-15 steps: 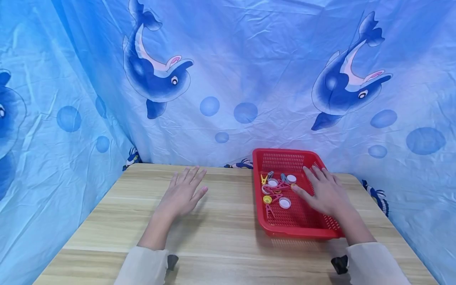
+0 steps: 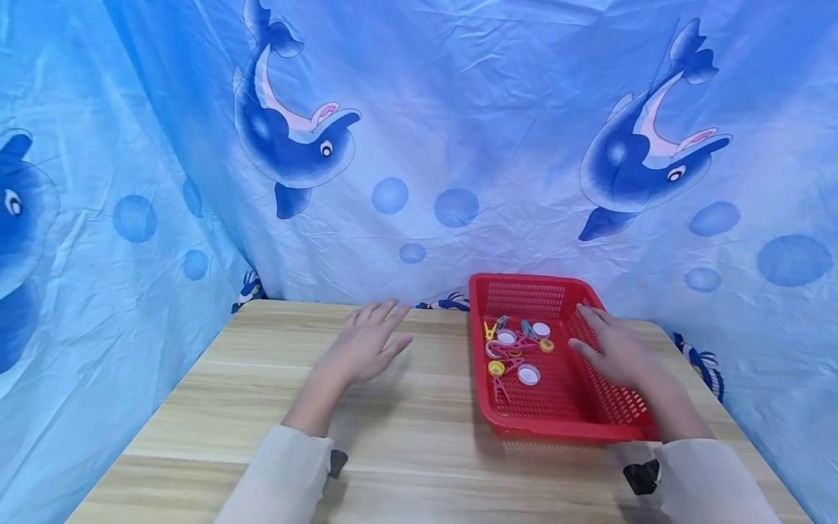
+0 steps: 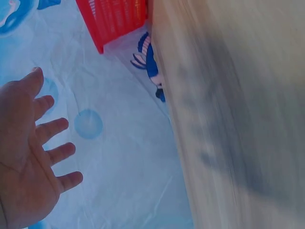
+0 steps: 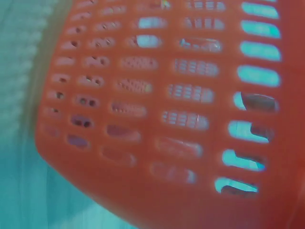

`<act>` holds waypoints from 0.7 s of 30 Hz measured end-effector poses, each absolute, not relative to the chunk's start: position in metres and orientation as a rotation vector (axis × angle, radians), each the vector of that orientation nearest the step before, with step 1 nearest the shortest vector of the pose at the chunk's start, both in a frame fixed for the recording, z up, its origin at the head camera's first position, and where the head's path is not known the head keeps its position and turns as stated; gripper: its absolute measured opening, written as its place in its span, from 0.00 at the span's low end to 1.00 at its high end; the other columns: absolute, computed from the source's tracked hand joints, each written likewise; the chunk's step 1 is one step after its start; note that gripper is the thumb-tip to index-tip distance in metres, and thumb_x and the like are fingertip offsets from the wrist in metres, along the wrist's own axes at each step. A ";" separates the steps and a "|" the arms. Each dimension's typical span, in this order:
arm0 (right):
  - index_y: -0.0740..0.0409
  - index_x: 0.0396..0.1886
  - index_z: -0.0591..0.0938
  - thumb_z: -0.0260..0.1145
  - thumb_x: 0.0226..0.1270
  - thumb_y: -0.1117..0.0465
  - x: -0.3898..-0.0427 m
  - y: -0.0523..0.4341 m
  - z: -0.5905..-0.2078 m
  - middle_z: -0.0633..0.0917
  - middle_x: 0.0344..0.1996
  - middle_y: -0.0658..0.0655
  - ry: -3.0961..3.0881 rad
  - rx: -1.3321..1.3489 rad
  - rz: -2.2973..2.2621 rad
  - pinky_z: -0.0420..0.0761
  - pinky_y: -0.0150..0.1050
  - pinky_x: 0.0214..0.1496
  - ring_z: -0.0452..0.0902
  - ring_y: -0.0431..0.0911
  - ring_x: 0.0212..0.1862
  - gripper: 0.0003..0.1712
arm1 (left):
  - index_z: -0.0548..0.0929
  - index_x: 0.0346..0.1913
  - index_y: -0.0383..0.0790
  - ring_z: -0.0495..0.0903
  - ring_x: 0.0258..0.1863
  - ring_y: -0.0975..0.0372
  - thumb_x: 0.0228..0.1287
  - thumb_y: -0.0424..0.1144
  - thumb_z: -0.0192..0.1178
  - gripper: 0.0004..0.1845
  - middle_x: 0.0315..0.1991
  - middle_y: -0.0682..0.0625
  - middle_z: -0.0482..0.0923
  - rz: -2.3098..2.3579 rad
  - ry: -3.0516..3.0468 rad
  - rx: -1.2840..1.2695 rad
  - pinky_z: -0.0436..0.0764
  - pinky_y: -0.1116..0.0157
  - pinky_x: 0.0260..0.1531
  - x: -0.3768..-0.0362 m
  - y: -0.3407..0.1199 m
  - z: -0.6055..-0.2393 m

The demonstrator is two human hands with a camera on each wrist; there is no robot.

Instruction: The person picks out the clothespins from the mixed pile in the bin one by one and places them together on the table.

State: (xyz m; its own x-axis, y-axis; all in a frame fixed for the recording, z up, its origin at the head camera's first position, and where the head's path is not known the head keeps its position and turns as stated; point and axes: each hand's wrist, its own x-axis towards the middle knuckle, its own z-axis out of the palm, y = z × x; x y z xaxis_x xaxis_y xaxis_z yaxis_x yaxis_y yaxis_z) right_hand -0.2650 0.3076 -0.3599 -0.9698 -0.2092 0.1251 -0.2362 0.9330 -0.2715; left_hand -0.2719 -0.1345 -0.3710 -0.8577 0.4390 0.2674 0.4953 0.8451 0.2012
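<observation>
In the head view my left hand (image 2: 363,349) hovers over the table left of a red plastic basket (image 2: 556,428), holding nothing. Its fingers are spread and fairly straight, as the left wrist view also shows of the hand (image 3: 28,152). My right hand (image 2: 622,356) overlaps the basket's right wall, slightly blurred, with the thumb (image 2: 585,351) pointing over the inside and the fingers extended. The basket's slotted wall (image 4: 105,162) fills the right wrist view. Inside lie pink clothespins (image 2: 500,389), a yellow clothespin (image 2: 489,331), white round caps (image 2: 529,375) and yellow caps (image 2: 546,346).
The basket stands at the right back of a light wood table (image 2: 419,466). Behind and beside the table hangs a blue curtain (image 2: 419,145) with printed dolphins. Black wrist bands show at both pale sleeves (image 2: 713,480).
My left hand has moved right, toward the basket. The right hand has shifted right from above the basket's inside to its right wall. The basket's contents look unmoved.
</observation>
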 end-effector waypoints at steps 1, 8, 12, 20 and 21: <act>0.64 0.81 0.54 0.69 0.70 0.45 -0.265 0.310 -0.359 0.58 0.74 0.79 -3.003 0.346 0.452 0.67 0.75 0.61 0.54 0.78 0.72 0.52 | 0.57 0.82 0.50 0.55 0.78 0.44 0.81 0.60 0.42 0.34 0.80 0.42 0.57 -0.388 -2.814 -0.735 0.51 0.39 0.74 -0.274 -0.130 -0.370; 0.62 0.81 0.55 0.70 0.70 0.46 -0.265 0.327 -0.353 0.67 0.68 0.79 -3.043 0.284 0.536 0.78 0.70 0.53 0.68 0.74 0.64 0.52 | 0.58 0.81 0.52 0.58 0.77 0.47 0.81 0.61 0.41 0.34 0.78 0.45 0.60 -0.329 -2.814 -0.813 0.56 0.41 0.74 -0.285 -0.101 -0.369; 0.61 0.81 0.56 0.70 0.70 0.49 -0.263 0.337 -0.353 0.77 0.58 0.75 -3.028 0.237 0.625 0.88 0.56 0.38 0.82 0.60 0.46 0.49 | 0.58 0.81 0.54 0.58 0.77 0.51 0.80 0.63 0.40 0.34 0.79 0.48 0.60 -0.272 -2.816 -0.860 0.55 0.45 0.75 -0.292 -0.083 -0.368; 0.67 0.77 0.62 0.64 0.76 0.56 -0.263 0.355 -0.361 0.77 0.60 0.77 -2.965 0.208 0.814 0.88 0.54 0.38 0.81 0.71 0.52 0.38 | 0.59 0.81 0.56 0.55 0.79 0.52 0.79 0.63 0.41 0.34 0.79 0.50 0.59 -0.267 -2.836 -1.038 0.56 0.45 0.75 -0.303 -0.046 -0.362; 0.66 0.77 0.63 0.63 0.77 0.56 -0.263 0.357 -0.363 0.78 0.59 0.77 -2.962 0.195 0.834 0.88 0.54 0.38 0.81 0.71 0.52 0.36 | 0.59 0.81 0.57 0.54 0.79 0.52 0.79 0.64 0.41 0.34 0.79 0.50 0.59 -0.292 -2.842 -1.059 0.55 0.44 0.76 -0.304 -0.042 -0.363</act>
State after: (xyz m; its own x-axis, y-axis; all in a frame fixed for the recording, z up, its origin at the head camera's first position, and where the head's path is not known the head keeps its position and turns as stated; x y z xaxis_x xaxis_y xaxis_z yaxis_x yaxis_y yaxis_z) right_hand -0.2625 0.3568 -0.3626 -0.9903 -0.1059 0.0904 -0.1375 0.8458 -0.5155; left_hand -0.3038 -0.0422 -0.3626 -0.7547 0.6376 0.1543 0.6557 0.7409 0.1455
